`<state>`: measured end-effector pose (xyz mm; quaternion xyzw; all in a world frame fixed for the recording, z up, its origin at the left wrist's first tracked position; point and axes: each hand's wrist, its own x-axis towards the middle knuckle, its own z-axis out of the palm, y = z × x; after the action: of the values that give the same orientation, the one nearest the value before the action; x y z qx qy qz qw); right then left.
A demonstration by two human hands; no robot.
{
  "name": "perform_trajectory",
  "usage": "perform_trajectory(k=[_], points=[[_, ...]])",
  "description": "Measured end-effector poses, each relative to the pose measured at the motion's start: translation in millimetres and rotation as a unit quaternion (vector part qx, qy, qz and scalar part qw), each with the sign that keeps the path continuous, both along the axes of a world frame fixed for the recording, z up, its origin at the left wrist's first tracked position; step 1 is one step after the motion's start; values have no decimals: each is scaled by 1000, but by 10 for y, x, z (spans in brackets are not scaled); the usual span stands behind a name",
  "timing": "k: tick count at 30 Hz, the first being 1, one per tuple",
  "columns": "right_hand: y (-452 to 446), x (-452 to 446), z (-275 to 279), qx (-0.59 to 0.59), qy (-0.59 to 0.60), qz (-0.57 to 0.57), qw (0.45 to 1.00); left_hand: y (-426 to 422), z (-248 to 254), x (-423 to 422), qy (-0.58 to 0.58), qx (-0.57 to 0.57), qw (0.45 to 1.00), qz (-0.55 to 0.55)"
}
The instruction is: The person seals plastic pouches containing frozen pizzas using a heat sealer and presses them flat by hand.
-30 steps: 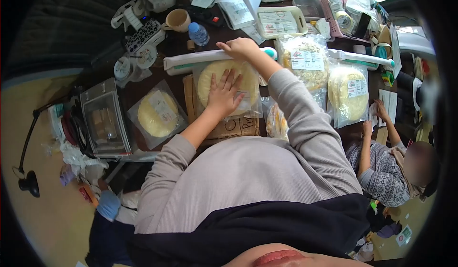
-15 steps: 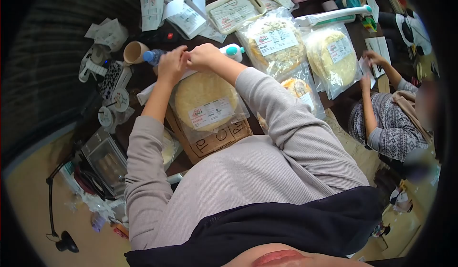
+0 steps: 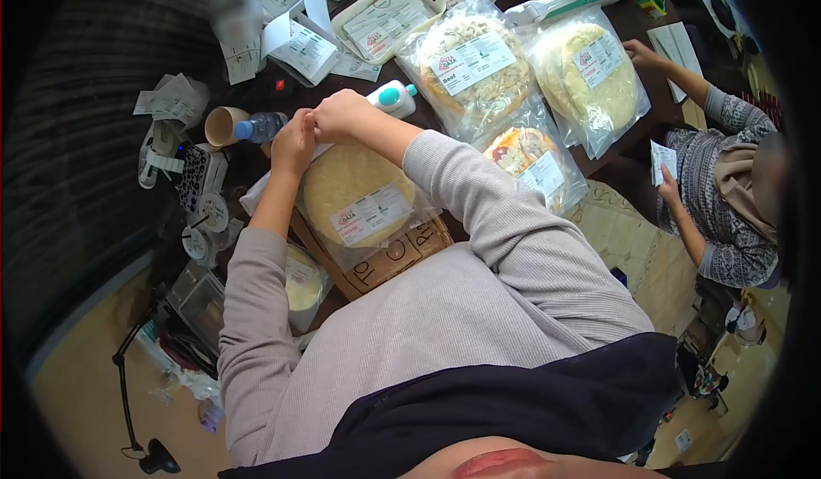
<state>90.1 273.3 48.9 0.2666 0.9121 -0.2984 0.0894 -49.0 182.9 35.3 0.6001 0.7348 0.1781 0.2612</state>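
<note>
Where our left hand (image 3: 293, 143) met our right hand (image 3: 342, 115) over the white heat sealer (image 3: 387, 98), both had their fingers curled closed; we could not tell whether either gripped the sealer's arm. Just near of our hands lay the bagged flatbread (image 3: 351, 173), its Cheese label (image 3: 371, 215) facing up, on a cardboard box (image 3: 402, 271); our hands hid the far end of its bag. Nearer and to the left, we saw another bagged round (image 3: 301, 282) beside the box. Farther left were a blue-capped bottle (image 3: 263, 127) and a tan cup (image 3: 224, 126). To our right lay a bag labelled Beef (image 3: 479, 73), a topped pizza in a bag (image 3: 522, 156) near of it, and, farther right, bagged pale rounds (image 3: 590, 90). Beyond, a co-worker's hand (image 3: 668, 190) held a paper slip (image 3: 664, 161).
</note>
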Motion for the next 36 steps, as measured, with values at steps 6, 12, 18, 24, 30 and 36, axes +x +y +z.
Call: perform_trajectory(k=[6,12,18,24,30,36], points=[[-14,44,-48,-3,63,-34,997,5,-15,12,0,40,999,-16],[2,26,-126,-12,86,-78,993,-8,-49,-8,5,44,999,-23],[-14,39,-110,-15,99,-102,990,-17,-44,13,20,34,999,-19],[-3,26,-111,-13,77,-93,993,-22,-34,20,22,40,999,-17],[-3,20,-102,-12,68,-89,994,-16,-37,15,29,37,999,-9],[-10,17,-93,-7,64,-88,994,-24,-32,26,23,40,999,-5]])
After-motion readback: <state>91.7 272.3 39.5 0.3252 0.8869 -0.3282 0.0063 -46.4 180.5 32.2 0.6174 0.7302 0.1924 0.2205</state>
